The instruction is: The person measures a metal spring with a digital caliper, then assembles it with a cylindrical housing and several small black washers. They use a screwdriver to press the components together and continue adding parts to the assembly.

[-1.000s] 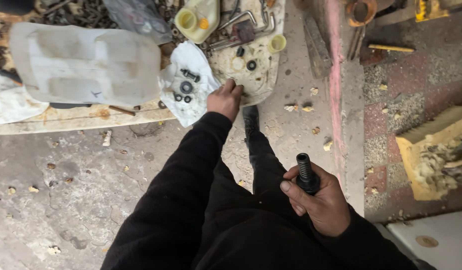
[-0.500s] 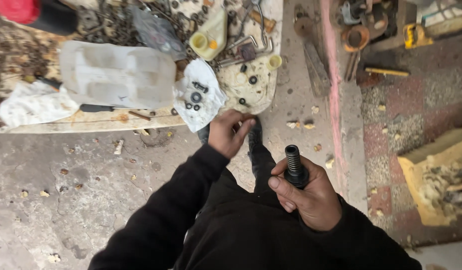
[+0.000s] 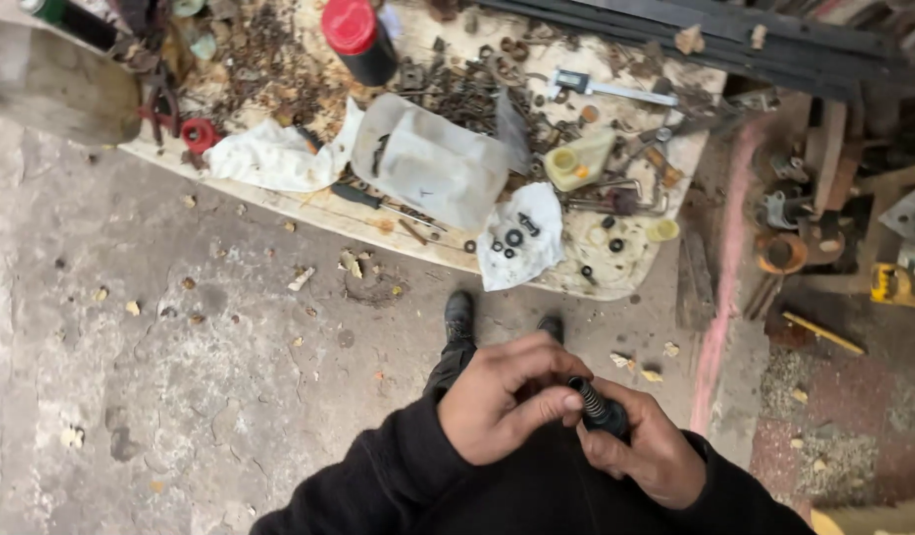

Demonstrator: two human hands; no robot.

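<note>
the right hand (image 3: pixel 644 458) has its fingers wrapped around a black threaded bolt (image 3: pixel 598 406), held low over the concrete floor (image 3: pixel 180 376). the left hand (image 3: pixel 507 401) pinches the bolt's tip with closed fingers. a white rag (image 3: pixel 522 238) with washers lies on the counter (image 3: pixel 616 267) ahead.

Both hands are held together at 6 o'clock: the right hand (image 3: pixel 644 458) is curled shut, the left hand (image 3: pixel 507 406) pinching with fingertips.
</note>
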